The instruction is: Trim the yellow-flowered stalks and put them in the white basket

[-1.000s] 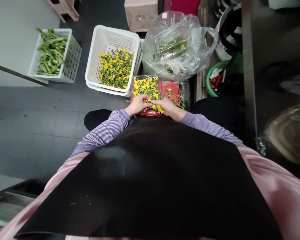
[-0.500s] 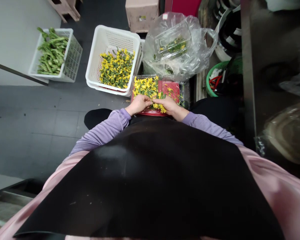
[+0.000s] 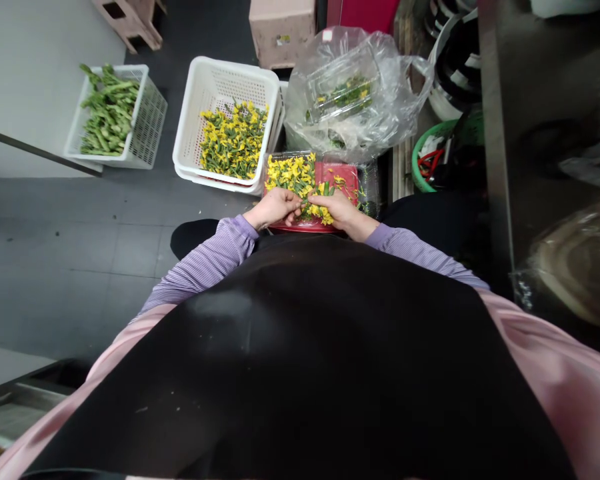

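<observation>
Over the front of a red tray [image 3: 350,179], my two hands nearly meet. My right hand [image 3: 337,208] is closed on a small bunch of yellow flowers [image 3: 325,215] with green stems. My left hand [image 3: 279,207] has its fingertips pinched together at the left side of that bunch; what lies between them is too small to make out. Behind my left hand, a clear box [image 3: 291,172] full of yellow flowers sits on the tray. Loose flower bits lie on the tray's right part.
A white basket [image 3: 190,120] of yellow flowers stands behind left, and another basket [image 3: 147,113] holds green stalks farther left. A clear plastic bag [image 3: 300,127] lies behind the tray. At right are a green basket [image 3: 417,160] and a metal table edge [image 3: 497,153].
My left hand has drawn slightly left from the bunch, its lower fingers looser. My right hand stays around the flowers. The whole view has shifted a little.
</observation>
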### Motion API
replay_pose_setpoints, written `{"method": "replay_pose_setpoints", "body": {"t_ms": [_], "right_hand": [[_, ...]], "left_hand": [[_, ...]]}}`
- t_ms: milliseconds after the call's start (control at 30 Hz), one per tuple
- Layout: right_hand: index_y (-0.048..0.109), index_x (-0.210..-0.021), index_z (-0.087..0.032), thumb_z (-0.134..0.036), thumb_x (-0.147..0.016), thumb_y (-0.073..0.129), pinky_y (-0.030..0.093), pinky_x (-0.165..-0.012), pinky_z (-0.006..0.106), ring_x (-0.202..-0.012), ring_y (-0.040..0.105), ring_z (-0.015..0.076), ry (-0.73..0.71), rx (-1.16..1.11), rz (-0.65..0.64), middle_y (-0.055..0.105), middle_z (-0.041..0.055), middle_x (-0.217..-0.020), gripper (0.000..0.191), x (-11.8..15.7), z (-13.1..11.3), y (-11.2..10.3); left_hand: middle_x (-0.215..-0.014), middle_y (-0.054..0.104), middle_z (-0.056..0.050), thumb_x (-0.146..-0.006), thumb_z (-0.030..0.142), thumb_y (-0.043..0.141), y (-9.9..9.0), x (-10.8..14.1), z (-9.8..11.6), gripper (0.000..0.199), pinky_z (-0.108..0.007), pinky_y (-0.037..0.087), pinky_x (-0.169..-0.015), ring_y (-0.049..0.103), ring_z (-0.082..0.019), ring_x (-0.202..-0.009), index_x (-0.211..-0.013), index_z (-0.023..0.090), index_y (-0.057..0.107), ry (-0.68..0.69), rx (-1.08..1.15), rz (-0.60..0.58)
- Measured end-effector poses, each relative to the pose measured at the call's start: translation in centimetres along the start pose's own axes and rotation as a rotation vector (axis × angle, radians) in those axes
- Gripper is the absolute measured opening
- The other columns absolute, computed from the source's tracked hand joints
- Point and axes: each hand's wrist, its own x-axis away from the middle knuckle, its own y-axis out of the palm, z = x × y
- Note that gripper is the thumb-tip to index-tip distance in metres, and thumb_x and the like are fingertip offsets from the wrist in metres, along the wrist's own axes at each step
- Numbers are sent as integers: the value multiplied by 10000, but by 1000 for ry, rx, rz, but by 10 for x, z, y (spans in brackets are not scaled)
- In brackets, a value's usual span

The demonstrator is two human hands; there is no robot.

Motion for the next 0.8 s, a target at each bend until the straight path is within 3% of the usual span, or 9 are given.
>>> {"method": "replay_pose_setpoints", "body": {"t_ms": [167, 300, 367, 467, 567, 633, 733, 800], "right_hand": [[679, -807, -202, -299, -685, 873, 605, -904, 440, -828, 729, 237, 167, -107, -81, 746, 37, -761, 249, -3, -3, -3], [669, -824, -214, -310, -779, 795, 626, -803, 424, -771, 716, 228, 249, -165, -50, 717, 24, -717, 165, -7, -8, -14], [665, -851, -205, -256, -797, 753, 625, -808, 405, -806, 725, 221, 260, -194, -33, 727, 32, -762, 114, -8, -9, -18], [640, -863, -195, -168, -783, 719, 621, -829, 376, -815, 723, 201, 267, -228, -31, 722, 26, -779, 116, -9, -7, -21], [632, -857, -195, -155, -798, 712, 621, -821, 376, -756, 703, 195, 300, -223, -31, 704, 19, -725, 107, -9, -5, -21], [639, -849, -195, -167, -816, 726, 622, -829, 390, -722, 690, 195, 322, -214, -29, 695, 19, -695, 98, -9, -3, -21], [639, -828, -194, -163, -797, 783, 627, -839, 407, -683, 677, 189, 317, -188, -6, 687, 16, -670, 151, -9, 1, -20], [642, -812, -188, -130, -757, 812, 628, -838, 409, -663, 673, 181, 307, -153, 13, 690, 9, -665, 188, -8, 4, -16]], "left_hand": [[-607, 642, -22, -970, 235, 650, -11, -8, -9, 205, -255, 497, -593, 549, -82, -489, -822, 113, 725, 39, -172, -23], [-637, 665, -84, -955, 335, 651, -25, -25, -29, 287, -278, 529, -757, 701, -193, -746, -829, 105, 766, 49, -712, 122], [-766, 732, -129, -940, 328, 650, -24, -33, -37, 268, -286, 533, -846, 736, -242, -914, -910, 103, 792, 24, -949, 132], [-1039, 779, -199, -940, 274, 622, -11, -46, -45, 293, -315, 538, -931, 735, -293, -1089, -1083, 90, 799, -36, -1101, 64], [-1147, 767, -233, -928, 265, 644, 2, -60, -47, 337, -334, 547, -955, 726, -323, -1154, -1172, 82, 787, -92, -1110, 34], [-1118, 774, -227, -894, 242, 684, 4, -65, -47, 321, -329, 550, -939, 734, -318, -1130, -1151, 85, 797, -100, -1074, 40], [-891, 775, -156, -838, 189, 724, -3, -61, -45, 174, -305, 548, -849, 746, -253, -934, -950, 92, 816, -60, -918, 101], [-694, 706, -66, -842, 179, 715, -9, -51, -42, 98, -271, 526, -720, 683, -165, -704, -838, 110, 786, -11, -655, 141]]}}
